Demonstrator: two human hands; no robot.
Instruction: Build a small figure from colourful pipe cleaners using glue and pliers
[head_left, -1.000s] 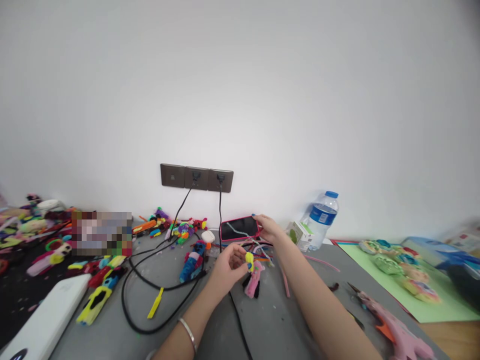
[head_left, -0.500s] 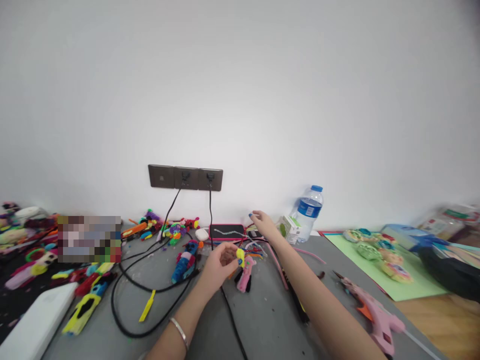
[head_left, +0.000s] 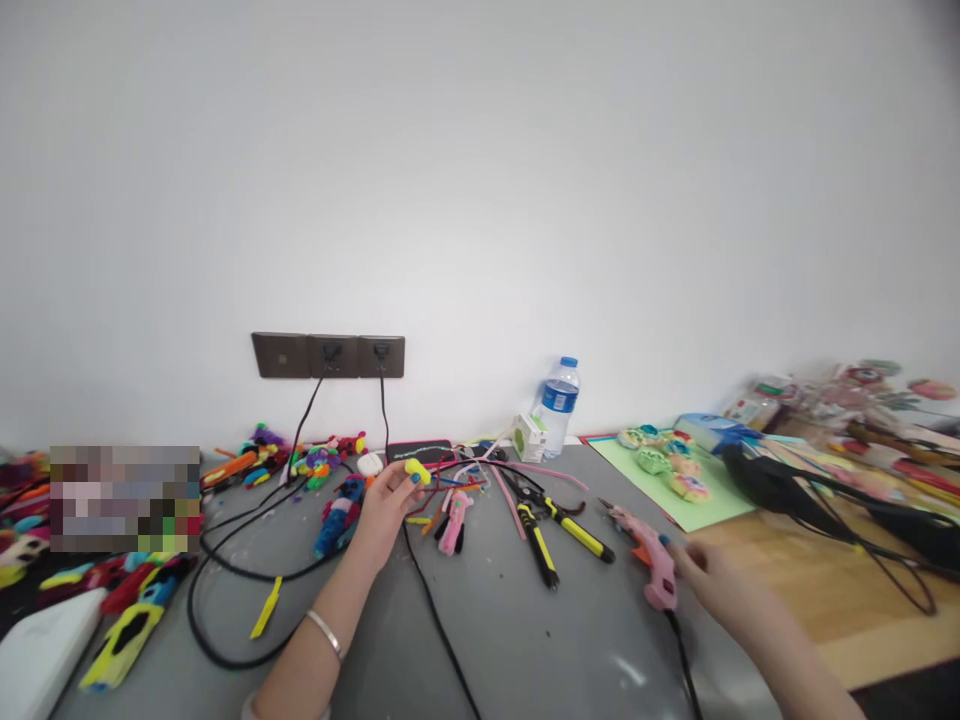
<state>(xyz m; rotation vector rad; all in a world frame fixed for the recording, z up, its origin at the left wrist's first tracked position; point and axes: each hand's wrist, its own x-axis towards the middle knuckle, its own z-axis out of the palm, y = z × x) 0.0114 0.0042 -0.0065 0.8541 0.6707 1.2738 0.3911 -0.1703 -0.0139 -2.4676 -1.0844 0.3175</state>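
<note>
My left hand (head_left: 390,510) pinches a small fuzzy yellow piece (head_left: 417,472) between thumb and fingertips, above the table. Just right of it lies a pink fuzzy figure (head_left: 452,525) with black parts at its sides. My right hand (head_left: 701,570), smeared by motion, is at the right side of a pink hot glue gun (head_left: 656,560); its fingertips meet or overlap the gun's body, and its grip is unclear. The glue gun rests on the grey table, nozzle toward the back left. Pliers with yellow-black handles (head_left: 536,545) lie between the hands.
Black cables (head_left: 196,610) loop across the left of the table (head_left: 525,650). Colourful fuzzy figures (head_left: 124,640) crowd the left side. A water bottle (head_left: 556,410) and a small box (head_left: 530,438) stand by the wall. Green paper (head_left: 712,510) carries several knitted-looking pieces.
My right hand has moved from the back middle of the table to the glue gun at right. My left hand still holds the yellow piece. The view has turned right.
</note>
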